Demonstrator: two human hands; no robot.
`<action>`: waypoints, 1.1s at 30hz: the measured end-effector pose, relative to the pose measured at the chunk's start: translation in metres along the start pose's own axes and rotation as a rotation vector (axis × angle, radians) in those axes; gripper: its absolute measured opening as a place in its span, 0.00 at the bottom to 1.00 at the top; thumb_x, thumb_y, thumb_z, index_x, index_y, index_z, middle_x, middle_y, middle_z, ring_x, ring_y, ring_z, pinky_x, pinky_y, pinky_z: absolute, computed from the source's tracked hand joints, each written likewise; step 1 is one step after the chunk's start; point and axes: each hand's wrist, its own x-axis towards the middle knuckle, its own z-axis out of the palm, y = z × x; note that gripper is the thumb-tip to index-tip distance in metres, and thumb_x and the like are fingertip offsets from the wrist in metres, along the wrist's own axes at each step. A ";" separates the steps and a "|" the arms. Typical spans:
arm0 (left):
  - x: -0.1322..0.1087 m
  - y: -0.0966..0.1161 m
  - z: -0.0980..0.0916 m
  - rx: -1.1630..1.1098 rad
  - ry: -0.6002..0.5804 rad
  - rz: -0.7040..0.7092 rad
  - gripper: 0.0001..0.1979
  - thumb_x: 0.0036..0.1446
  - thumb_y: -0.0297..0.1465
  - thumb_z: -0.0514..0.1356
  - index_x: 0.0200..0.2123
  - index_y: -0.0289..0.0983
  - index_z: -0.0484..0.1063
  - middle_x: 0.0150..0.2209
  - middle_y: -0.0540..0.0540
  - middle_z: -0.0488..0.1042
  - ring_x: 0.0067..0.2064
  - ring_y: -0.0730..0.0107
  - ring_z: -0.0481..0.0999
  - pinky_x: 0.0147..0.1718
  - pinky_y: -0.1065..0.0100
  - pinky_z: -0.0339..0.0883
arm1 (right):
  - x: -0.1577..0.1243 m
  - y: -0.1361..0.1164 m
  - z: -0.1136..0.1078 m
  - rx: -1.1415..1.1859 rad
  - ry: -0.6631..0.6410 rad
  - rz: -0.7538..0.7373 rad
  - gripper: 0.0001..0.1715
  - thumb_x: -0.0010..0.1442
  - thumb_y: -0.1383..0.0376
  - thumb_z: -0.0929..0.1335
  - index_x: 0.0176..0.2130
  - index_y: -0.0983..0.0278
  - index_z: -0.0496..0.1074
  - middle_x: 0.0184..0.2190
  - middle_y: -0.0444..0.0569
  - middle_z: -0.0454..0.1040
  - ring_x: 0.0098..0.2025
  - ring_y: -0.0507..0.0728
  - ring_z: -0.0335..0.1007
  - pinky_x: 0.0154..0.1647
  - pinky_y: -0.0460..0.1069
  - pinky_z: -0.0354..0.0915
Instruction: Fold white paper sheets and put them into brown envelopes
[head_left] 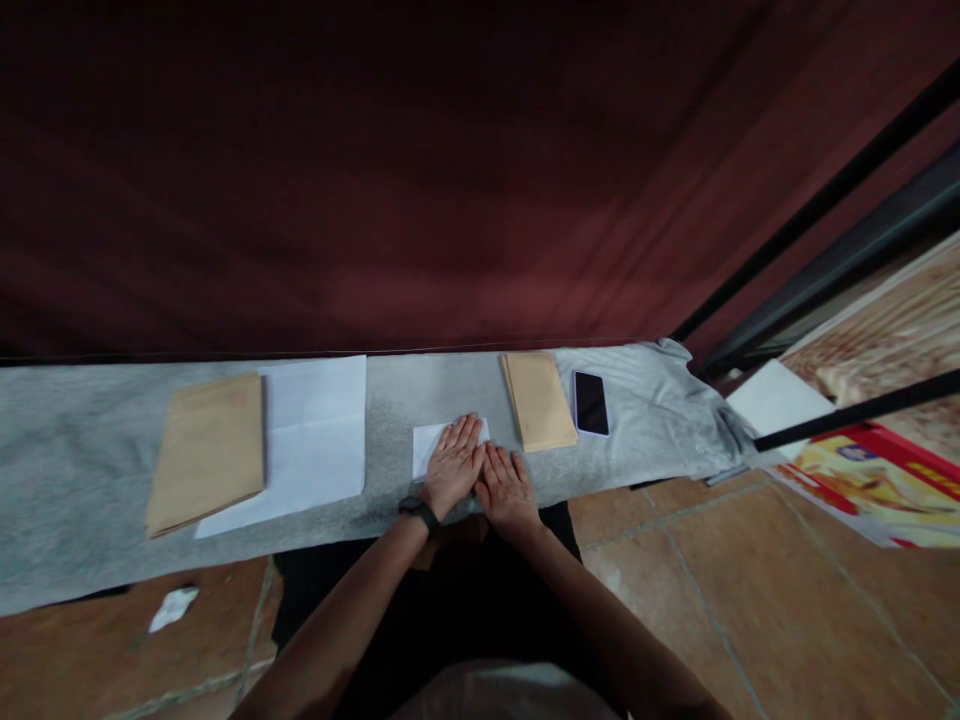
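Observation:
A small folded white paper lies on the grey cloth-covered table right in front of me. My left hand, with a black watch on its wrist, lies flat on the paper, fingers stretched out. Touching it on the right, my right hand also rests flat with fingers extended, at the paper's near right corner. Most of the paper is hidden under the two hands.
A stack of brown envelopes lies at the left, partly over white sheets. Another brown envelope stack and a dark phone lie at the right. A dark red curtain hangs behind. A paper scrap lies on the tiled floor.

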 end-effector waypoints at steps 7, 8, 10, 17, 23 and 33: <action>-0.023 -0.030 -0.009 0.071 0.066 -0.037 0.29 0.72 0.38 0.41 0.71 0.36 0.57 0.72 0.41 0.56 0.74 0.59 0.52 0.71 0.49 0.48 | -0.009 0.008 -0.018 0.069 -0.094 -0.037 0.33 0.72 0.58 0.62 0.71 0.65 0.58 0.70 0.54 0.61 0.70 0.62 0.59 0.73 0.61 0.50; -0.028 -0.037 -0.010 0.077 0.075 -0.053 0.29 0.72 0.39 0.41 0.71 0.37 0.56 0.72 0.41 0.57 0.74 0.58 0.52 0.71 0.48 0.48 | -0.010 0.010 -0.021 0.078 -0.106 -0.043 0.33 0.72 0.58 0.63 0.71 0.65 0.57 0.70 0.54 0.61 0.70 0.62 0.58 0.73 0.61 0.51; -0.037 -0.048 -0.012 0.086 0.087 -0.090 0.30 0.71 0.40 0.41 0.72 0.36 0.55 0.71 0.39 0.57 0.73 0.57 0.53 0.71 0.48 0.49 | -0.010 0.012 -0.025 0.094 -0.120 -0.044 0.33 0.72 0.58 0.63 0.70 0.66 0.58 0.69 0.54 0.61 0.70 0.62 0.58 0.73 0.62 0.52; -0.049 -0.051 -0.015 0.120 0.076 -0.149 0.33 0.71 0.42 0.40 0.71 0.30 0.55 0.72 0.35 0.56 0.74 0.54 0.52 0.71 0.49 0.48 | 0.032 0.000 -0.024 0.146 -0.113 -0.035 0.27 0.74 0.60 0.59 0.67 0.67 0.65 0.69 0.53 0.63 0.71 0.60 0.56 0.73 0.60 0.53; -0.049 -0.047 -0.016 0.126 0.059 -0.161 0.32 0.71 0.43 0.41 0.70 0.33 0.57 0.72 0.38 0.55 0.74 0.55 0.51 0.71 0.50 0.46 | 0.064 -0.007 0.002 0.106 -0.150 -0.044 0.29 0.75 0.59 0.58 0.69 0.68 0.60 0.70 0.54 0.60 0.72 0.60 0.54 0.72 0.60 0.53; -0.051 -0.045 -0.020 0.086 0.058 -0.169 0.32 0.71 0.44 0.41 0.71 0.34 0.56 0.73 0.38 0.55 0.74 0.56 0.50 0.72 0.50 0.44 | 0.068 0.030 0.013 0.082 -0.153 -0.007 0.28 0.74 0.61 0.58 0.69 0.64 0.61 0.69 0.54 0.62 0.71 0.60 0.56 0.70 0.60 0.54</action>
